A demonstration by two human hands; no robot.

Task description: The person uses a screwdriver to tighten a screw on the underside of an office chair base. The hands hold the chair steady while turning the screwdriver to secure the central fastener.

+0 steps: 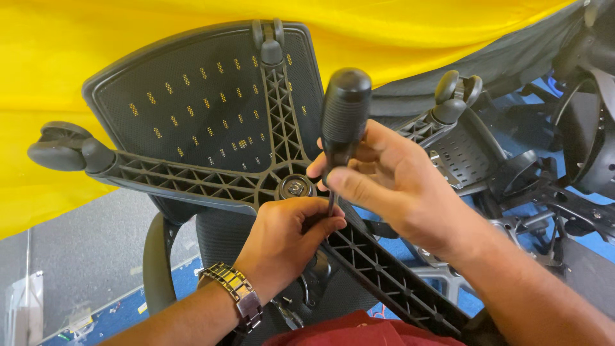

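**Screwdriver set at the hub of an upturned chair base**

The person's right hand [391,182] is closed around the black ribbed handle of a screwdriver [344,118], held nearly upright with the shaft running down toward the centre of a black five-spoke chair base [211,182]. The left hand [288,240], a metal watch [236,296] on its wrist, is pinched around the lower end of the shaft, fingers curled tight just beside the round metal hub [295,187]. The tip itself is hidden behind those fingers, so what it sits in cannot be told.

The base lies underside up, its ribbed spokes showing, with castors [61,147] at the spoke ends, over a mesh chair back [192,96]. Yellow cloth [128,32] hangs behind; more chair parts [512,179] lie to the right on the blue floor.

By the look of it, the step in hand is working a fastener or clip near the hub, the left hand steadying the tip. The next move would call for keeping the shaft square to the part, pressing down firmly through the handle, and keeping the guiding fingers clear should the tip slip.
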